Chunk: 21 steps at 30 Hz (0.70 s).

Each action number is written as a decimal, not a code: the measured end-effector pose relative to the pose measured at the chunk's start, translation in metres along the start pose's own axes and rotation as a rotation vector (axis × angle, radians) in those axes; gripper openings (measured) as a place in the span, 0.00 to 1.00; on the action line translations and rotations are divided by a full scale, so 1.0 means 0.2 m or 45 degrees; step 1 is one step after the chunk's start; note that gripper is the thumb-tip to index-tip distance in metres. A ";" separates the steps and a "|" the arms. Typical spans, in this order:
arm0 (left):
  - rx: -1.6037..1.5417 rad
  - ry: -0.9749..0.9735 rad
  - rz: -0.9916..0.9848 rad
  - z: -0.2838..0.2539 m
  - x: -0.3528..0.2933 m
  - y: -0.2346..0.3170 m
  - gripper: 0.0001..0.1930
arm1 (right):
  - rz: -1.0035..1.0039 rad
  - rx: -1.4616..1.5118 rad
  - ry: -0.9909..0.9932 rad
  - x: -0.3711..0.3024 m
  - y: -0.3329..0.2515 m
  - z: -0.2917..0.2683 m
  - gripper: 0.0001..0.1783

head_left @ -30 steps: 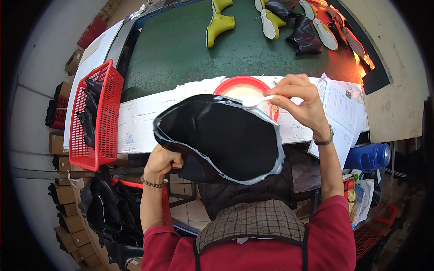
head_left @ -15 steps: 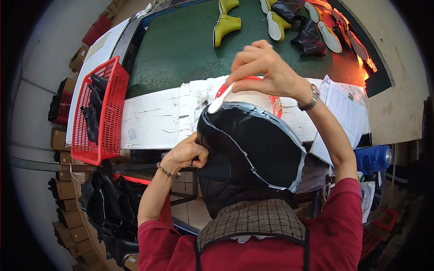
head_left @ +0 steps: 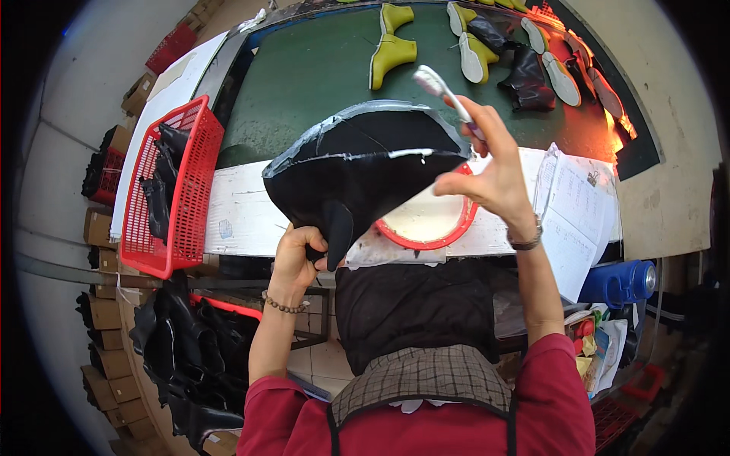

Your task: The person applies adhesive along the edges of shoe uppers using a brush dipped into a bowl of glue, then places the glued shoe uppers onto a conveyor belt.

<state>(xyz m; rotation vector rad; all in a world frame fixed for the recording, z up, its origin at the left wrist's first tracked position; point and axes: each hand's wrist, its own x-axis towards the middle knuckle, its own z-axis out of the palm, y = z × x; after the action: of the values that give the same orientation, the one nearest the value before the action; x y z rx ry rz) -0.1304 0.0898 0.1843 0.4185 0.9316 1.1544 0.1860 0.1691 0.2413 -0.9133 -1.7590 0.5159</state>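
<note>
My left hand [head_left: 295, 257] pinches a lower fold of a black boot upper [head_left: 334, 178], holding it up over the white board. A wet whitish coat, glue by its look, runs along the upper's curved top edge and in a line across it. My right hand [head_left: 498, 178] grips a white toothbrush [head_left: 455, 100] with a purple part on its handle. Its bristle end points up and left, apart from the upper, near the right-hand tip. Below the upper and partly hidden by it sits a red-rimmed bowl [head_left: 462, 232] of creamy white liquid.
A green belt [head_left: 304, 99] beyond carries yellow lasts [head_left: 393, 57], some with pale soles, and black boots [head_left: 527, 78] near a glowing orange heater. Left stands a red basket [head_left: 194, 182] of black pieces. Papers [head_left: 578, 220] and a blue jug [head_left: 620, 283] are right; black uppers [head_left: 182, 357] hang lower left.
The brush has lifted off the upper's left edge and moved up and right. My left hand has turned the upper and brought it farther from my body, uncovering more of the bowl.
</note>
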 end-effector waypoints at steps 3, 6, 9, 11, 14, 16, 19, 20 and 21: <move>0.089 -0.084 -0.028 -0.04 0.01 -0.01 0.22 | 0.258 0.032 0.147 0.05 0.00 0.03 0.49; 0.146 0.117 0.090 -0.01 0.02 0.04 0.21 | 0.326 0.071 0.194 0.03 0.14 -0.03 0.34; -0.033 -0.101 -0.140 -0.03 0.08 0.14 0.25 | 0.178 -0.127 0.105 -0.20 0.41 -0.13 0.20; -0.058 -0.108 -0.097 0.04 0.18 0.18 0.23 | 0.300 -0.188 0.143 -0.40 0.58 -0.17 0.14; 0.180 -0.033 0.011 0.02 0.39 0.27 0.18 | 0.327 -0.143 0.242 -0.57 0.74 -0.13 0.15; 0.366 0.092 0.213 0.16 0.49 0.30 0.16 | 0.299 -0.353 0.193 -0.62 0.78 -0.09 0.19; 0.673 -0.086 0.408 0.34 0.69 0.32 0.21 | 0.273 -0.429 0.156 -0.59 0.72 -0.07 0.22; 0.788 -0.141 0.472 0.36 0.78 0.32 0.24 | 0.265 -0.430 0.160 -0.58 0.71 -0.07 0.22; 0.784 -0.138 0.481 0.39 0.88 0.30 0.24 | 0.258 -0.427 0.158 -0.58 0.72 -0.07 0.22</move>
<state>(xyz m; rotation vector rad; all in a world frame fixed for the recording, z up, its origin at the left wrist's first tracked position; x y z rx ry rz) -0.0856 0.2859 0.2000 1.1846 1.1348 1.1491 0.2657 0.1654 0.0746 -1.3398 -1.6763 0.2874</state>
